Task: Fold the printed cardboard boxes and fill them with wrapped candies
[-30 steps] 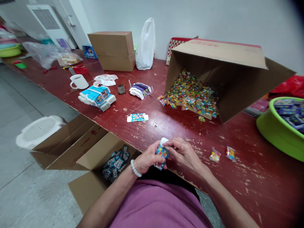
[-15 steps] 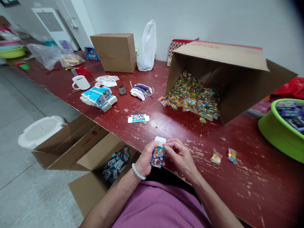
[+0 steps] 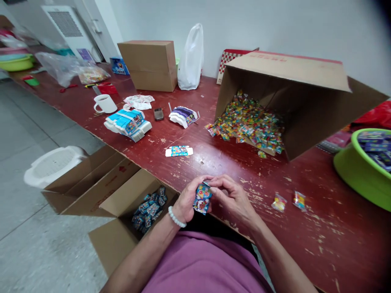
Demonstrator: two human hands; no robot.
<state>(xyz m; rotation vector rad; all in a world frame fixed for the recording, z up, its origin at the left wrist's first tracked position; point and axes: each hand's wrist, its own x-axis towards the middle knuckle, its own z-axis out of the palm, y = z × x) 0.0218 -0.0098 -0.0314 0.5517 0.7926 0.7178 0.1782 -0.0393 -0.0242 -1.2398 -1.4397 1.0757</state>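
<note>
My left hand [image 3: 187, 200] wraps round a small blue printed candy box [image 3: 202, 200] at the table's front edge. The fingers of my right hand [image 3: 233, 199] are bent and pinch the box's top end, where the flap lies folded down. Part of the box is hidden behind my fingers. To the right lie two small clear candy packets [image 3: 279, 202] on the table. Ahead of my hands a flattened blue carton [image 3: 179, 151] lies with its white flaps spread.
A tipped cardboard box [image 3: 287, 73] spills many wrapped candies [image 3: 250, 122] at the back right. A green basin [image 3: 354, 175] of dark packs stands far right. Left are stacked flat cartons [image 3: 126, 123], a white mug [image 3: 105, 104] and, below the edge, an open carton [image 3: 122, 203] holding filled boxes.
The white flap that stood up from the candy box is now folded down onto its top. My left thumb and right fingers have closed in over that end.
</note>
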